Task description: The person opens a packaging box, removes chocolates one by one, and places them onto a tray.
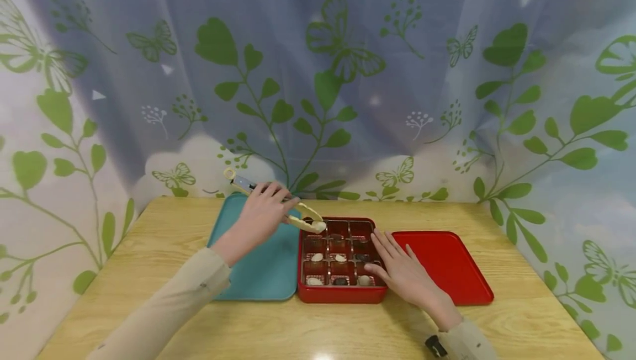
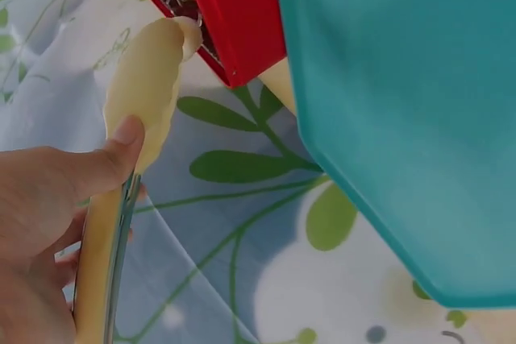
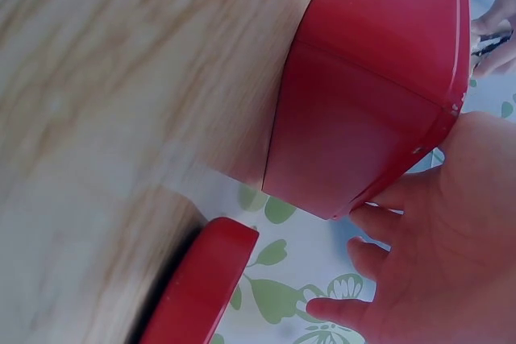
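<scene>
My left hand holds a pair of pale yellow tongs with a metal handle section. Between the tong tips is a whitish, pebble-like piece, over the back left compartment of a red box. In the left wrist view, the thumb presses along the tongs and the pale piece shows at their tip. A divided insert splits the box into several compartments, some with small white or dark rounded pieces. My right hand rests at the box's right rim, fingers extended, holding nothing.
A teal tray lies left of the box, right beside it. To the right, a red lid lies on the wooden table. A curtain with leaf and butterfly prints hangs behind the table.
</scene>
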